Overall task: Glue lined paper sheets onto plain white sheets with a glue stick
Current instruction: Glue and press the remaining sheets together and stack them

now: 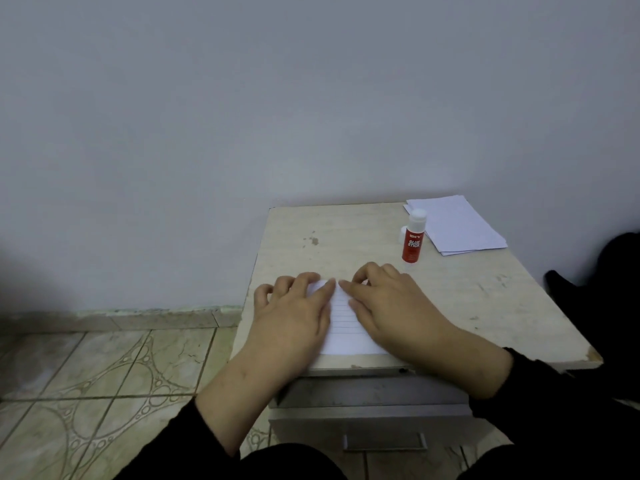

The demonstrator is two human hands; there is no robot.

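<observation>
Both hands — left hand [292,311], right hand [391,306] — press flat on the lined sheet [341,323]; red tube [412,242] reads "GLUE STICK".

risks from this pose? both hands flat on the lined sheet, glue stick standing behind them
1. The lined sheet sits at the table's near edge; pressing by the left hand and right hand could skew it or slide it off.
2. The upright glue stick stands just beyond the right hand; a forward sweep may topple it.

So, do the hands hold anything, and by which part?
Nothing is gripped. Both hands, left and right, press flat on the lined sheet, near its far edge.
</observation>
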